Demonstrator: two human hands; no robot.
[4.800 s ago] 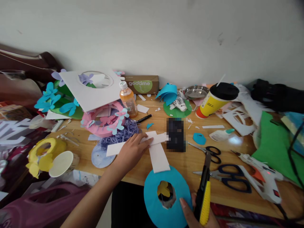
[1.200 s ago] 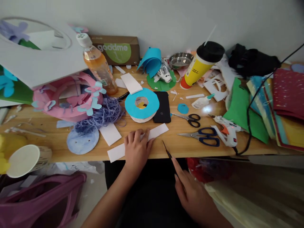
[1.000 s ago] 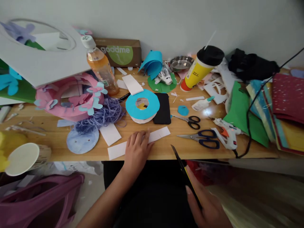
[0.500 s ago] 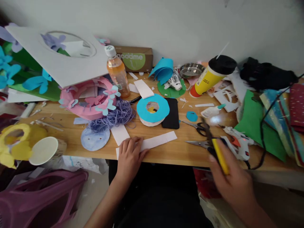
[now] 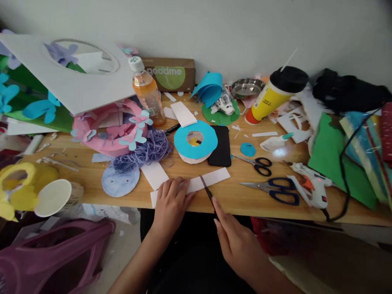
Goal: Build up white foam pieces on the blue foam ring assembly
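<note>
Pressing down on a long white strip [image 5: 216, 176], the left hand [image 5: 171, 198] lies palm down at the front edge of the wooden table [image 5: 190, 203], nearer the person than a bright blue paper ring [image 5: 180, 141]. Its fingers are slightly spread and grip nothing. The right hand [image 5: 239, 241] has its fingers closed around a craft knife [image 5: 208, 193], its dark blade pointing away from the person. The tip is over the strip, to the right of the left hand; whether it touches the surface is hard to tell.

The blue ring has a white underside and a round hole. Just to its right lies a black phone [image 5: 221, 147], and farther right are two pairs of scissors, one small [image 5: 261, 166] and one larger with navy handles [image 5: 280, 190], then a white glue gun [image 5: 315, 183]. To the ring's left are tangled purple yarn [image 5: 154, 149], a pale blue disc [image 5: 120, 180] and a pink paper ring [image 5: 92, 143] with butterflies. Behind the blue ring stand a bottle of orange drink [image 5: 150, 98] and a brown box [image 5: 174, 77]; behind and to its right, a yellow cup [image 5: 269, 100] with a black lid leans over.
</note>
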